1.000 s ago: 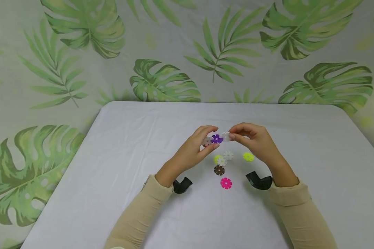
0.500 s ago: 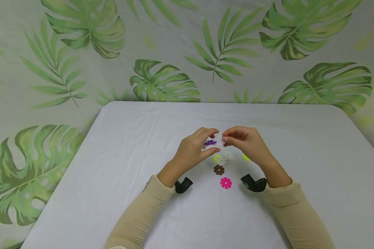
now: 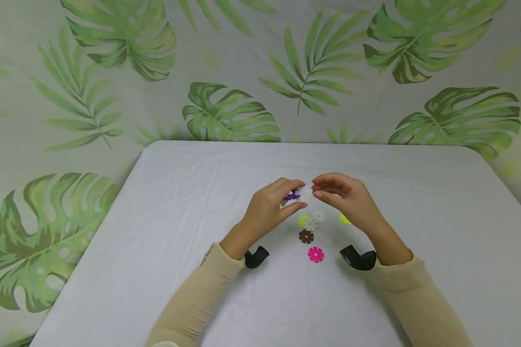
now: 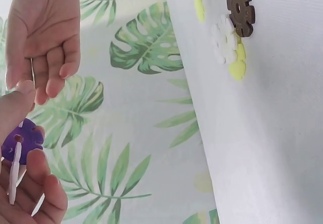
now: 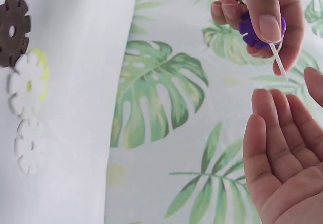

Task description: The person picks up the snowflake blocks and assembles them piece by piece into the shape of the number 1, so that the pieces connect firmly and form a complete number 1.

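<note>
My left hand [image 3: 267, 205] holds a small chain of notched plastic discs above the table. Its purple disc [image 3: 292, 197] is seen nearly edge-on, with a white disc [image 3: 305, 193] on the right side. In the right wrist view the left thumb presses on the purple disc [image 5: 248, 31], and a white disc [image 5: 278, 62] slots through it edge-on. My right hand [image 3: 347, 197] is close by on the right. From its wrist view, the right fingers [image 5: 287, 128] are loosely extended just below the white disc, with a gap and nothing between them and the thumb.
On the white-covered table [image 3: 178, 217] lie a yellow disc [image 3: 302, 220], overlapping white discs [image 3: 319, 216], a brown disc [image 3: 306, 236] and a pink disc [image 3: 316, 254]. Another yellow disc [image 3: 345, 219] is partly behind the right hand. Black wrist mounts [image 3: 358, 259] hang under both wrists.
The purple disc has turned from face-on to nearly edge-on in the left hand. My right hand, which pinched the white disc, has let go and drawn slightly right.
</note>
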`<action>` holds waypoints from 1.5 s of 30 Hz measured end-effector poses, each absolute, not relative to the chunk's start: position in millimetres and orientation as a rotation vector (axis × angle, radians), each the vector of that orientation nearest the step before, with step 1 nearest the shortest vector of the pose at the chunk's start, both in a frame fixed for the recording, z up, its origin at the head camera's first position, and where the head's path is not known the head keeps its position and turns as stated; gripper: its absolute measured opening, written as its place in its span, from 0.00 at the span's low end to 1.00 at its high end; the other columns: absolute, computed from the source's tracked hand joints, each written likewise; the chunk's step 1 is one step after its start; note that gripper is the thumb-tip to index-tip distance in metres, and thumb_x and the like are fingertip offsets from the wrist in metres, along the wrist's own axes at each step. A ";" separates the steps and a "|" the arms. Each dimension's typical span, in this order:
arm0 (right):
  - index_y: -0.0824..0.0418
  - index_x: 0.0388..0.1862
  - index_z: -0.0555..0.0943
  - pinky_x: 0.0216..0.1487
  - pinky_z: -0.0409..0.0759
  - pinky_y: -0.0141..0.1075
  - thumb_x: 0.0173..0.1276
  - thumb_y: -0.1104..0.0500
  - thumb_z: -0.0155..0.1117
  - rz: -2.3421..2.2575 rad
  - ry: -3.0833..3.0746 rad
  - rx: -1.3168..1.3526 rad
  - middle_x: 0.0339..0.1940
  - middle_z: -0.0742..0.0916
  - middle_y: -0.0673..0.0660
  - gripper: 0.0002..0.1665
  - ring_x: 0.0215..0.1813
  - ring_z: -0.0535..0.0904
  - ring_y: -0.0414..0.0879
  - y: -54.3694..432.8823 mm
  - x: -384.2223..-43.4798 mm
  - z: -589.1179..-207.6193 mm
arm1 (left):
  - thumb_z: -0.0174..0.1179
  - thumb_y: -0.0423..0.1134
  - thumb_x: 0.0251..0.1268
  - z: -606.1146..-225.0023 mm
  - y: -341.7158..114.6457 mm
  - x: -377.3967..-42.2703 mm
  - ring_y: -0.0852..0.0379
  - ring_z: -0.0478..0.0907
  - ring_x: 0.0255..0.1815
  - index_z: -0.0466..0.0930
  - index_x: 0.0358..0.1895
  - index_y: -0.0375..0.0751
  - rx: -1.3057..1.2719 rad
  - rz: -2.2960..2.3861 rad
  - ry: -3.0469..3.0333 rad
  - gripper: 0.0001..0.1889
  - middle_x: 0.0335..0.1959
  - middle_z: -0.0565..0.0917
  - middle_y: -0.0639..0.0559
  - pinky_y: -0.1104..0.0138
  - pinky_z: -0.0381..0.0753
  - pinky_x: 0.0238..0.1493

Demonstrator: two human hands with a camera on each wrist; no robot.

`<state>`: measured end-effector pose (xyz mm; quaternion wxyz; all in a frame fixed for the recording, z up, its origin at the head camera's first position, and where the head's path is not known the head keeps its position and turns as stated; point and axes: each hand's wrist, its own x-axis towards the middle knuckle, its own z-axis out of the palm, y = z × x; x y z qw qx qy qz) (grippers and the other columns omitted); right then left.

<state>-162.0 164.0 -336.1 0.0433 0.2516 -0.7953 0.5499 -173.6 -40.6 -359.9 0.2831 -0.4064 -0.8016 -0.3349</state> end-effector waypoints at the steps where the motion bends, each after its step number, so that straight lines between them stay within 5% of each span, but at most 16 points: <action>1: 0.65 0.48 0.76 0.44 0.75 0.30 0.60 0.67 0.62 1.658 -2.430 0.779 0.43 0.81 0.59 0.16 0.43 0.78 0.43 165.5 -161.0 -336.8 | 0.66 0.41 0.51 -359.8 -40.6 -173.8 0.62 0.74 0.32 0.77 0.44 0.36 -1.088 -0.899 -2.148 0.18 0.37 0.79 0.50 0.80 0.71 0.36; 12: 0.62 0.53 0.72 0.48 0.73 0.31 0.56 0.62 0.67 1.389 -2.603 0.820 0.47 0.80 0.52 0.25 0.46 0.76 0.42 188.9 -142.7 -353.0 | 0.67 0.40 0.51 -356.4 -42.8 -174.1 0.63 0.74 0.32 0.76 0.45 0.36 -1.067 -0.898 -2.148 0.19 0.36 0.79 0.51 0.79 0.71 0.35; 19: 0.61 0.52 0.74 0.47 0.74 0.39 0.55 0.59 0.68 1.380 -2.721 0.947 0.47 0.80 0.57 0.26 0.45 0.77 0.46 193.3 -134.5 -374.5 | 0.67 0.41 0.49 -355.3 -44.7 -174.3 0.63 0.75 0.30 0.77 0.44 0.37 -1.060 -0.889 -2.141 0.19 0.36 0.80 0.51 0.78 0.71 0.33; 28: 0.64 0.50 0.74 0.44 0.75 0.38 0.54 0.61 0.68 1.419 -2.858 1.135 0.43 0.80 0.56 0.23 0.42 0.76 0.48 189.2 -131.3 -397.9 | 0.68 0.43 0.49 -355.5 -44.4 -175.5 0.64 0.74 0.30 0.78 0.44 0.37 -1.071 -0.885 -2.133 0.20 0.35 0.81 0.52 0.79 0.71 0.32; 45: 0.55 0.40 0.74 0.30 0.72 0.30 0.54 0.62 0.69 1.242 -3.066 1.094 0.28 0.75 0.49 0.16 0.31 0.70 0.43 183.8 -130.1 -408.8 | 0.67 0.42 0.50 -355.5 -45.6 -174.1 0.62 0.76 0.32 0.77 0.44 0.36 -1.079 -0.897 -2.147 0.19 0.36 0.81 0.51 0.79 0.71 0.34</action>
